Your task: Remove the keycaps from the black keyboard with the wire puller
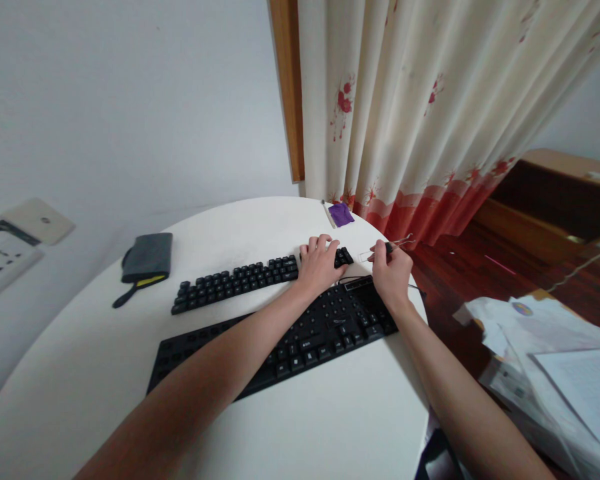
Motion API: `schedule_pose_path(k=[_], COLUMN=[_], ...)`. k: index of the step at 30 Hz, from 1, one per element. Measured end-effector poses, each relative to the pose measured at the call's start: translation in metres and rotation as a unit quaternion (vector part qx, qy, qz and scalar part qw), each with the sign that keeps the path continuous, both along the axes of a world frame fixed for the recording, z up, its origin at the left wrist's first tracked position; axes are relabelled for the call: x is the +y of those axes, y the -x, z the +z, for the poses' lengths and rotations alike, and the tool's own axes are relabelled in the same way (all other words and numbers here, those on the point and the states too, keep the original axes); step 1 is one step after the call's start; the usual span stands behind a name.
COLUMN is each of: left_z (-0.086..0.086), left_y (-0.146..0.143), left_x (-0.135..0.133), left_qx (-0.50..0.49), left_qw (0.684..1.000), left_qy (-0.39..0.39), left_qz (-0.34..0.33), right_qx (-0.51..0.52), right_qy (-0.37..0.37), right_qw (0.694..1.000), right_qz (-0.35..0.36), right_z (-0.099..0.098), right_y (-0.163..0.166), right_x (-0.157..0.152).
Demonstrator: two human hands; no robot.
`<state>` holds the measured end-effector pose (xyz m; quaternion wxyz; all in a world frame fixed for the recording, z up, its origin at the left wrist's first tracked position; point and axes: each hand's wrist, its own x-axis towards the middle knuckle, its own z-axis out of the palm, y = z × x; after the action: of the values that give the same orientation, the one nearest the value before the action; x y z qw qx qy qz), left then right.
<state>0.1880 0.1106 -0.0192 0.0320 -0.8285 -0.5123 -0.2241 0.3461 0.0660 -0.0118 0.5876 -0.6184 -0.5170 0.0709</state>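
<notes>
My left hand (320, 261) rests palm down on the rows of loose black keycaps (253, 277), fingers apart and bent, hiding some of them. Its thumb and fingertips touch caps at the right end of the rows. My right hand (393, 270) is closed on a wire keycap puller (406, 241); thin wire sticks out on both sides of the fist and a small black part shows by the fingers. Below both hands lies a black keyboard (307, 333), with bare key positions at its left and top right and keycaps still on elsewhere. My left forearm covers part of it.
A grey zip pouch (147, 258) lies at the left of the round white table (280, 433). Near the far edge are a purple cloth (341, 214) and a thin stick-like tool (327, 214). A curtain (380, 133) hangs behind; papers and bags (535, 353) are piled at the right.
</notes>
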Motion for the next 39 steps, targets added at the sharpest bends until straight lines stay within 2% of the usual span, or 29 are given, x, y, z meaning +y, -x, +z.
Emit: schedule_pose_path(k=[8, 11, 14, 18, 22, 24, 26, 29, 32, 36, 39], left_z=[0.022, 0.038, 0.062, 0.097, 0.114, 0.113, 0.104, 0.081, 0.056, 0.035, 0.033], left_y=[0.008, 0.017, 0.03, 0.066, 0.128, 0.167, 0.206, 0.259, 0.294, 0.314, 0.318], left_x=[-0.008, -0.001, 0.008, 0.005, -0.022, -0.039, -0.057, -0.086, -0.116, -0.147, -0.156], left_qx=[-0.147, -0.2, -0.236, -0.245, -0.231, -0.221, -0.217, -0.222, -0.204, -0.199, -0.196], left_qw=[0.987, 0.977, 0.968, 0.966, 0.972, 0.974, 0.971, 0.957, 0.946, 0.935, 0.922], left_qy=[-0.054, -0.075, -0.078, -0.048, 0.005, 0.051, 0.095, 0.162, 0.197, 0.255, 0.324], left_qz=[-0.028, -0.02, -0.017, -0.07, -0.049, -0.004, 0.034, 0.088, 0.156, 0.144, 0.082], right_qx=[0.015, 0.024, 0.019, 0.016, 0.017, 0.021, 0.023, 0.016, 0.0, -0.041, -0.093], right_qy=[-0.008, -0.008, -0.008, -0.023, -0.033, -0.036, -0.038, -0.03, -0.004, 0.02, 0.023], right_qw=[1.0, 1.0, 1.0, 1.0, 0.999, 0.999, 0.999, 0.998, 0.992, 0.972, 0.954], right_qz=[-0.012, -0.008, 0.0, 0.004, 0.008, 0.009, 0.02, 0.062, 0.127, 0.229, 0.285], right_z=[-0.003, -0.005, -0.005, -0.007, -0.006, -0.002, 0.005, 0.018, 0.03, 0.041, 0.047], right_y=[-0.002, -0.003, -0.003, -0.003, -0.005, -0.003, 0.003, 0.021, 0.047, 0.09, 0.125], right_x=[0.002, 0.002, 0.001, 0.001, 0.0, -0.002, -0.005, -0.012, -0.021, -0.032, -0.042])
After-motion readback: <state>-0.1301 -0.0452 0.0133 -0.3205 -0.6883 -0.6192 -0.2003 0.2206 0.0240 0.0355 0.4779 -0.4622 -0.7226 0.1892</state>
